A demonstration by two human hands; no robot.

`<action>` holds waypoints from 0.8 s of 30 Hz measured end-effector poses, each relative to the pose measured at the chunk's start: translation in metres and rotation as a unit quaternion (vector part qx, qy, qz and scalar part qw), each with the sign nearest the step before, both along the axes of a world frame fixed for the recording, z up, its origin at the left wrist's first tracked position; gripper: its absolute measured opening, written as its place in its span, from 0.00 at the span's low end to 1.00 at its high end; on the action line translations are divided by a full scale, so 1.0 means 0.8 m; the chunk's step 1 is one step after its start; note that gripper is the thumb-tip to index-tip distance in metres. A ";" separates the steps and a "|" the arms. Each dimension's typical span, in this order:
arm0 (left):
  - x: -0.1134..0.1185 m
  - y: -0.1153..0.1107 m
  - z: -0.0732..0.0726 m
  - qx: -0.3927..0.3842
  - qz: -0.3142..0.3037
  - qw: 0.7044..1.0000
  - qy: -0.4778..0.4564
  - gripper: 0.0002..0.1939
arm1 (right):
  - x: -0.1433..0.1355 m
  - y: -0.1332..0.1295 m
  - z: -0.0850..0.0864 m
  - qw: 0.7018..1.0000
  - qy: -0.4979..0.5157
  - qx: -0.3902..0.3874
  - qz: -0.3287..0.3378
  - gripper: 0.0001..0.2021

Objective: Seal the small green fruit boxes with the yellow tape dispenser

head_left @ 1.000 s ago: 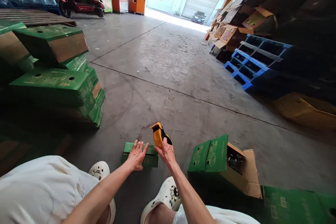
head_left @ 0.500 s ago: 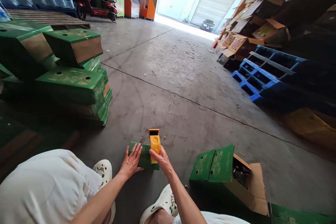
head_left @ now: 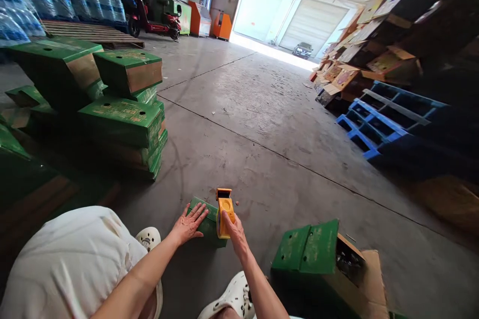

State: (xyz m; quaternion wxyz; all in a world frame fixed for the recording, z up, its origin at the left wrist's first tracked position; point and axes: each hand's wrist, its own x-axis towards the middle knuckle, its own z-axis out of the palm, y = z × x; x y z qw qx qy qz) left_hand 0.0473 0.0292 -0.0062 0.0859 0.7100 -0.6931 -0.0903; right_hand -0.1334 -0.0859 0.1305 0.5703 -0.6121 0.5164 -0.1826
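Right now the left hand (head_left: 188, 226) lies flat, fingers spread, on the small green box (head_left: 206, 223) on the concrete floor (head_left: 262, 124), while the right hand (head_left: 232, 228) is wrapped around the yellow tape dispenser (head_left: 224, 212), pressing it onto that box.

Left hand (head_left: 188, 224) lies flat, fingers spread, on a small green box (head_left: 207, 223) sitting on the concrete floor (head_left: 262, 124). Right hand (head_left: 234, 229) has its grip closed around a yellow tape dispenser (head_left: 224, 212), which is pressed onto the box's top. White clogs (head_left: 149, 239) just beside the box. Open green carton (head_left: 322, 254) to the right, stacked green cartons (head_left: 119, 114) on the left, blue pallets (head_left: 377, 119) further off.
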 end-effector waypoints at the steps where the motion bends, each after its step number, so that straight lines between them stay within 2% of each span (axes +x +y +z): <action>1: 0.000 -0.004 -0.002 -0.003 0.003 1.000 0.002 0.49 | 0.002 -0.005 0.000 1.000 0.005 -0.005 0.005 0.33; 6: -0.014 -0.022 -0.012 -0.029 0.046 0.998 0.014 0.51 | 0.024 -0.040 0.007 0.998 -0.028 -0.004 0.063 0.35; 9: -0.003 -0.028 -0.012 -0.034 0.010 0.998 0.045 0.49 | 0.041 -0.054 0.011 0.991 -0.047 0.006 0.128 0.35; 12: 0.014 -0.024 -0.012 -0.027 -0.013 0.995 0.093 0.47 | 0.049 -0.053 0.006 0.983 -0.022 0.016 0.184 0.34; 14: 0.018 -0.015 -0.012 -0.021 0.007 0.990 0.137 0.46 | 0.049 -0.048 0.000 0.978 0.002 0.007 0.207 0.32; 16: 0.015 -0.007 -0.008 -0.043 0.065 0.976 0.202 0.41 | 0.047 -0.044 -0.003 0.976 0.009 -0.003 0.217 0.30; 17: 0.013 -0.006 -0.003 -0.066 0.107 0.960 0.249 0.35 | 0.046 -0.044 -0.004 0.975 0.010 -0.004 0.221 0.30; 18: 0.012 -0.006 0.003 -0.089 0.162 0.931 0.314 0.30 | 0.045 -0.044 -0.004 0.975 0.010 -0.001 0.224 0.29; 20: 0.016 -0.015 0.021 -0.111 0.277 0.836 0.461 0.22 | 0.044 -0.045 -0.004 0.972 0.010 0.012 0.234 0.29; 21: 0.022 -0.023 0.031 -0.099 0.332 0.771 0.534 0.21 | 0.044 -0.046 -0.005 0.971 0.007 0.021 0.239 0.30; 22: 0.029 -0.031 0.041 -0.076 0.362 0.731 0.574 0.21 | 0.044 -0.047 -0.006 0.969 0.001 0.033 0.243 0.31; 24: 0.046 -0.045 0.058 -0.022 0.384 0.677 0.628 0.26 | 0.044 -0.049 -0.008 0.966 -0.010 0.056 0.252 0.32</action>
